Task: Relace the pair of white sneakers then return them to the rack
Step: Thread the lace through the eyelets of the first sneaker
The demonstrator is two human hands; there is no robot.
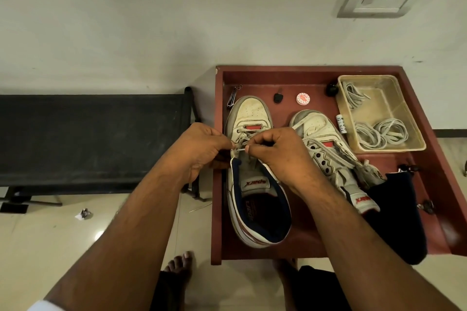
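Observation:
Two worn white sneakers stand on a red-brown table top (303, 240). The left sneaker (255, 192) points away from me, its navy collar toward me. Over its eyelets, my left hand (202, 151) and my right hand (275, 151) each pinch the grey lace (241, 149), a short stretch of which shows between my fingertips. The right sneaker (328, 149) lies to the right, with loose grey lace across its tongue; my right forearm hides part of it.
A clear plastic tray (414, 134) at the back right holds several spare grey laces. A round red-and-white tin (302, 98), a black key fob (277, 98), a nail clipper (233, 100) and a navy cloth (399, 212) lie on the table. A black rack (93, 139) stands left.

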